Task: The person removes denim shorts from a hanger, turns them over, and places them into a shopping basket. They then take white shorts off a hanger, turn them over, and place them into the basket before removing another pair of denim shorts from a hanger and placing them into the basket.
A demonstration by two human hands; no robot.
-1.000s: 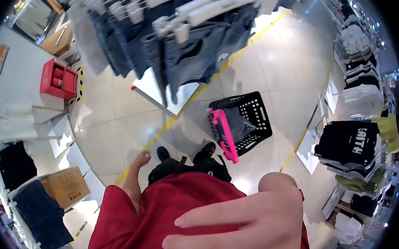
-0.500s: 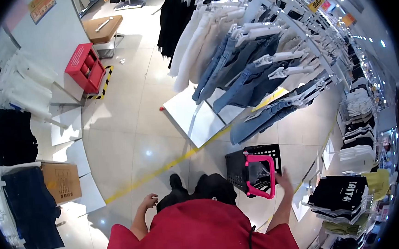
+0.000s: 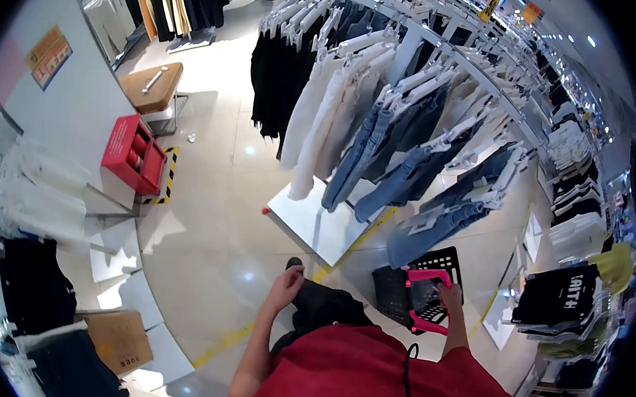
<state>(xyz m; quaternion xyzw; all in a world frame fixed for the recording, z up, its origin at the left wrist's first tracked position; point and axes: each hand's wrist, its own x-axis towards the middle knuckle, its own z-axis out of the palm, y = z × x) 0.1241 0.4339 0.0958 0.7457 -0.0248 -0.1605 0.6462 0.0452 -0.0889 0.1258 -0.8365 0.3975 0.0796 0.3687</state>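
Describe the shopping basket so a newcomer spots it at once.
Start at the large clothes rack and follow it to the blue jeans hanging nearest the person. Just below them in view is a black basket with openwork sides. Its bright pink handle, in the person's right hand, sets it apart from the flat white platform nearby.

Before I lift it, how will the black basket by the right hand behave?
The black basket should stay stiff: its slotted walls look like molded plastic. Those openings suggest it's light for its size, though its contents are unclear. It may swing or tip, since the right hand has the pink handle near one side.
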